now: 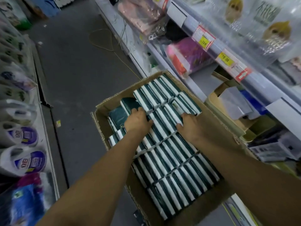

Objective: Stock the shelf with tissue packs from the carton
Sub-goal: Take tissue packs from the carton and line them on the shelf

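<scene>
Nearest the camera, both forearms reach down into the open carton (104, 110), which stands on the aisle floor beside the shelf (202, 88). Left hand (138, 119) and right hand (189, 126) bracket a row of upright tissue packs (164, 118), fingers curled down over its ends. The packs stand tightly packed, so lifting a loosely squeezed row could let the middle ones slip and spill. Beyond, more packs lie flat in the carton's far corner.
</scene>
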